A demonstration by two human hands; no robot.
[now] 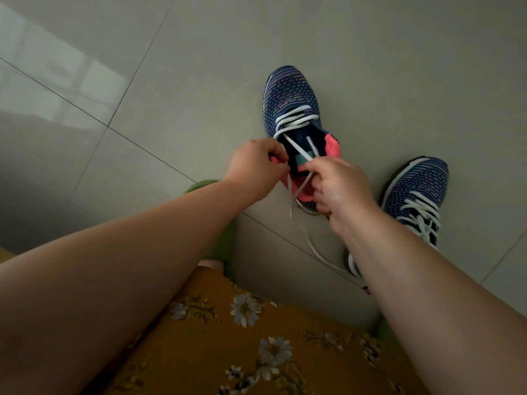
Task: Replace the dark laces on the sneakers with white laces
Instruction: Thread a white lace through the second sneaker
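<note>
Both bare forearms reach forward and down from the bottom corners of the view, converging toward the middle. The left hand [255,166] shows its back to the camera, fingers curled inward in a pinch. The right hand [340,185] sits just beside it, slightly lower, knuckles up, its fingers likewise curled in a grip.

The right forearm [399,252] hides the second sneaker's [416,189] heel, and curled fingers [278,155] hide the lace ends.
</note>
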